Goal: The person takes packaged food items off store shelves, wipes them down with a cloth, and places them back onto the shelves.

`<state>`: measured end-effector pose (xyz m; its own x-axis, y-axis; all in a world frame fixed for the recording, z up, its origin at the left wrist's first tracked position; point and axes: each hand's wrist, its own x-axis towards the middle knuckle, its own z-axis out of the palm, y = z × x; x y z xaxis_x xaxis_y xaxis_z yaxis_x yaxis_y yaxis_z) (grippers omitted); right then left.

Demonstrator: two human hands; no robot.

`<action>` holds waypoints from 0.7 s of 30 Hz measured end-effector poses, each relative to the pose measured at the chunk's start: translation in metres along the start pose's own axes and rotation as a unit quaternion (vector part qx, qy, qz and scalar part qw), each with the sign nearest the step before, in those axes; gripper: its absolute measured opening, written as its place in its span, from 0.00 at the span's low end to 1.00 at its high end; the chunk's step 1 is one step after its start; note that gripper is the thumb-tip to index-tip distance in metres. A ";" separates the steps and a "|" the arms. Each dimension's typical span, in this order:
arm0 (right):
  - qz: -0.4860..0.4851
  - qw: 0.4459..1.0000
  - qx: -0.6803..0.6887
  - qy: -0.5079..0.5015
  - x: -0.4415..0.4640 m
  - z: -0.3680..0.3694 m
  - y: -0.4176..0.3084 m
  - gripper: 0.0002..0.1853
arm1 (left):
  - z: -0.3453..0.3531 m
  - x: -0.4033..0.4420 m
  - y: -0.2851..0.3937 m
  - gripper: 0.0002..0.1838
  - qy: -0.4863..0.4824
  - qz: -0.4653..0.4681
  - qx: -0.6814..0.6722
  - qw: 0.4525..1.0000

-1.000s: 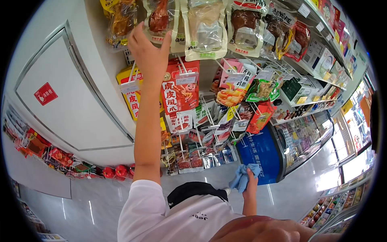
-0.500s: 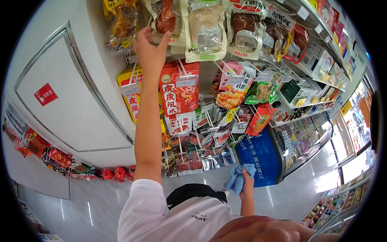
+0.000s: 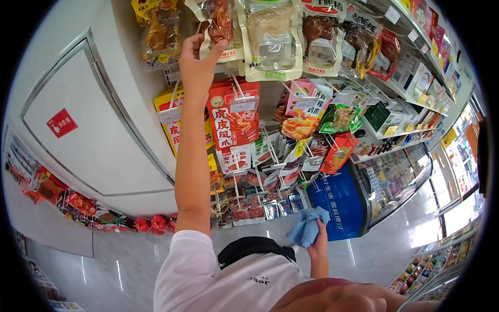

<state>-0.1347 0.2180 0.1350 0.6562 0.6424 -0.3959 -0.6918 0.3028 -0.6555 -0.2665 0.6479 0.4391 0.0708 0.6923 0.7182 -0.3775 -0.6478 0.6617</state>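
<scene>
My left hand [image 3: 199, 66] reaches up to a cream-edged, see-through packet of reddish-brown meat [image 3: 222, 23] hanging in the top row. Its thumb lies on the front of the packet, and the fingers curl round the lower left edge, partly hidden. To the right hangs a similar packet with pale meat [image 3: 270, 36]; to the left is a yellow packet [image 3: 157, 31]. Below the hand, a red snack bag [image 3: 234, 117] hangs on a hook. Low down near my waist, my right hand [image 3: 318, 247] is closed on a crumpled blue cloth [image 3: 309, 226].
Metal hooks with price tags [image 3: 244, 104] stick out below the top row, holding several snack bags. A white cabinet door [image 3: 93, 125] stands at the left. Right of the rack are a blue panel [image 3: 338, 203], shelves of boxes [image 3: 400, 117] and a glass-fronted case [image 3: 397, 182].
My left hand has closed on the meat packet's lower left edge, which now bends under the fingers. My right hand still holds the cloth, slightly turned. The view has shifted a little.
</scene>
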 end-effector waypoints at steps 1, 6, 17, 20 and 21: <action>0.003 1.000 0.004 0.004 0.000 0.001 0.000 0.26 | 0.000 -0.002 -0.001 0.30 0.017 0.022 0.008 1.000; 0.005 1.000 -0.026 -0.003 0.005 -0.008 0.003 0.26 | -0.001 -0.018 0.011 0.30 0.058 0.020 -0.062 0.996; 0.047 0.999 0.003 -0.018 0.008 -0.010 0.010 0.28 | 0.002 -0.036 0.043 0.29 0.035 0.120 -0.202 0.971; 0.050 0.999 0.019 -0.004 0.006 -0.006 0.008 0.28 | 0.005 -0.050 0.067 0.28 0.008 0.062 -0.257 0.964; 0.046 0.999 0.023 -0.007 0.008 -0.006 0.008 0.28 | 0.005 -0.057 0.071 0.26 0.003 0.035 -0.265 0.964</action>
<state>-0.1326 0.2212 0.1225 0.5852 0.6783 -0.4443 -0.7625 0.2741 -0.5860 -0.2932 0.5606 0.4460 0.0230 0.6556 0.7548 -0.8001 -0.4406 0.4070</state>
